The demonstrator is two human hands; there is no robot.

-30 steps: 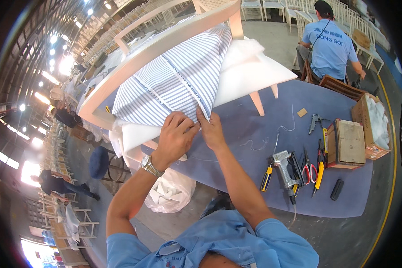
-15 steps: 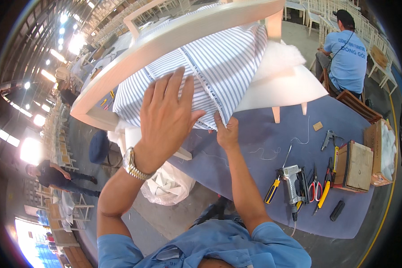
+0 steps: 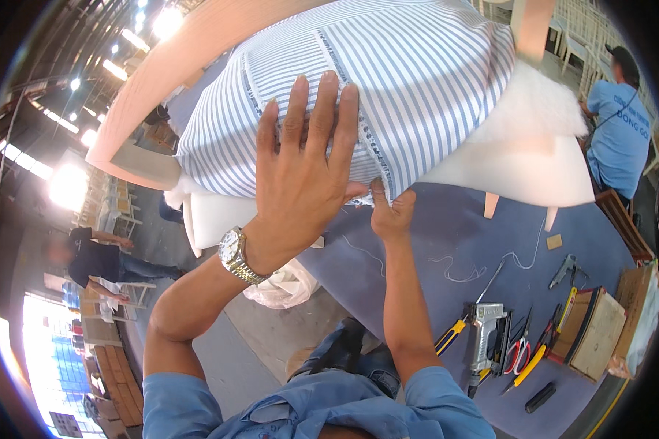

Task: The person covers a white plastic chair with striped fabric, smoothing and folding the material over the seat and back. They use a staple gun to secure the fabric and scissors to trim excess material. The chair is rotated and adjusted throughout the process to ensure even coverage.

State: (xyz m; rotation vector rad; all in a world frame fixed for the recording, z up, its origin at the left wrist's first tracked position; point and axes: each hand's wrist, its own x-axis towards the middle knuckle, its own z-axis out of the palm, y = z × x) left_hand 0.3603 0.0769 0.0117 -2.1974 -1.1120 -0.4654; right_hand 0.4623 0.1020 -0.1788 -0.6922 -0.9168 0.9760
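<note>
The left hand [image 3: 300, 175] now lies flat with fingers spread wide on the striped cloth [image 3: 388, 80], higher than half a second before. The right hand [image 3: 392, 212] pinches the cloth edge, as before. The cloth covers white foam [image 3: 520, 161] above the blue table [image 3: 432, 256], with tools [image 3: 505, 344] farther right.

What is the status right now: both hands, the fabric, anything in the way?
Left hand flat, fingers spread, pressing blue-and-white striped fabric. Right hand pinching the fabric's lower edge. Fabric draped over white foam cushion on pale wooden frame. Nothing in the way.
</note>
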